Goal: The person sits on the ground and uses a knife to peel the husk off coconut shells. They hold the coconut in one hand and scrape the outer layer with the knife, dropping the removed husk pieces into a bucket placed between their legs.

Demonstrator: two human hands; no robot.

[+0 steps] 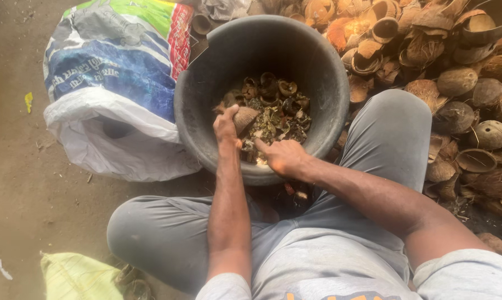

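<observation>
A black round tub [203, 83] stands on the ground between my knees, holding several coconut shell pieces and husk scraps [278, 108]. My left hand [226, 128] reaches into the tub and grips a brown coconut shell piece [244, 118]. Just beside it, my right hand [283, 157] is inside the tub at its near rim, fingers curled over the scraps; whether it holds anything is hidden.
A large heap of coconut husks and half shells [456, 83] fills the right and far side. A printed woven sack [117, 72] lies left of the tub. A yellow-green bag [76, 275] sits by my left knee. Bare dirt floor [17, 183] is at left.
</observation>
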